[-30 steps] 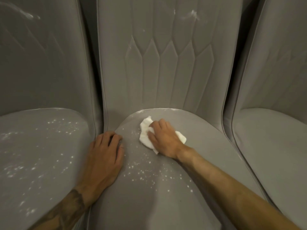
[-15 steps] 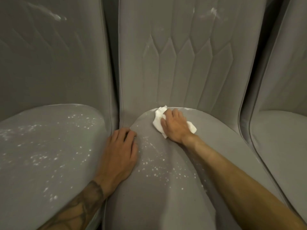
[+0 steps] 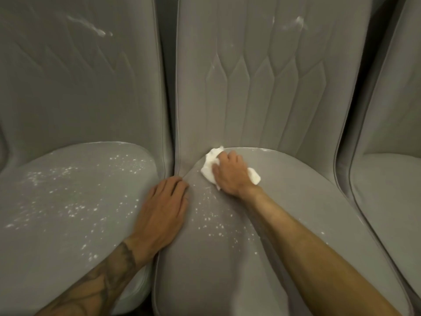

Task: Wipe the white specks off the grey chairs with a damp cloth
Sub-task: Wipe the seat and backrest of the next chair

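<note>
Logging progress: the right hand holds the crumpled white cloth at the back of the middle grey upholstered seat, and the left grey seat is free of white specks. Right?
No: the head view shows the left grey seat strewn with white specks. The right hand and crumpled white cloth are as stated.

The middle chair (image 3: 296, 224) was grey, with pointed diamond stitching on its back and white specks (image 3: 214, 222) over its seat. The chair to its left (image 3: 57, 224) was grey also, with many such specks. The chair to its right (image 3: 391, 190) was plain grey. The cloth (image 3: 210, 166) on the middle chair was white.
</note>
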Motion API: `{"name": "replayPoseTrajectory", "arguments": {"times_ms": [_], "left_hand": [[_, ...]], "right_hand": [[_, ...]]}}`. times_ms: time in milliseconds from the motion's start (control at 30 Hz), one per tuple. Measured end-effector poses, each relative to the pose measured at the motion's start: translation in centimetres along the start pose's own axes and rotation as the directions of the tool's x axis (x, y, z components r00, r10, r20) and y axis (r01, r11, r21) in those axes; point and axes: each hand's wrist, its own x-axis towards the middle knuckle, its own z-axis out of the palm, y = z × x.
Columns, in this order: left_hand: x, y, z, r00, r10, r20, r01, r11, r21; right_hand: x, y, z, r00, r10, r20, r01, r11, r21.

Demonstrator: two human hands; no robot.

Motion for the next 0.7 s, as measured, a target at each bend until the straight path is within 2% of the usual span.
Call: {"name": "replayPoseTrajectory", "arguments": {"times_ms": [100, 133, 200, 333, 400, 467, 533, 600, 700], "left_hand": [[-0.4, 0.1, 0.1, 0.999, -0.040, -0.033, 0.039, 0.999, -0.027], [-0.4, 0.1, 0.1, 0.998, -0.056, -0.041, 0.054, 0.997, -0.046], [-0.5, 0.3, 0.3, 0.997, -0.074, -0.037, 0.072, 0.996, -0.053], [-0.6, 0.4, 0.1, 0.996, -0.087, -0.005, 0.087, 0.996, 0.004], [-0.5, 0.2, 0.1, 0.996, -0.085, 0.003, 0.085, 0.996, -0.017], [-0.4, 0.0, 0.0, 0.997, -0.077, 0.001, 0.077, 0.996, -0.053], [-0.4, -0.1, 0.0, 0.997, -0.076, -0.008, 0.076, 0.995, -0.062], [-0.5, 0.0, -0.1, 0.996, -0.088, 0.002, 0.088, 0.996, -0.016], [-0.3, 0.4, -0.3, 0.995, -0.097, 0.012, 0.097, 0.995, -0.001]], "right_hand": [[-2.7, -2.6, 1.5, 0.947, -0.322, -0.018, 0.322, 0.946, 0.024], [-3.2, -2.5, 1.6, 0.928, -0.372, -0.015, 0.372, 0.927, 0.039], [-2.7, -1.7, 1.2, 0.942, -0.336, 0.004, 0.335, 0.939, 0.076], [0.4, -1.8, 0.4, 0.996, -0.092, 0.010, 0.092, 0.994, -0.066], [-0.5, -3.0, 0.9, 0.985, -0.172, -0.005, 0.172, 0.985, -0.022], [-3.2, -3.6, 1.6, 0.930, -0.368, -0.006, 0.368, 0.930, 0.022], [-4.4, -2.5, 1.1, 0.906, -0.423, -0.003, 0.423, 0.905, 0.049], [-3.7, -0.2, 0.2, 0.957, -0.289, -0.002, 0.289, 0.957, 0.025], [-3.0, 2.8, -0.6, 0.999, 0.022, -0.046, -0.023, 0.999, -0.028]]}}
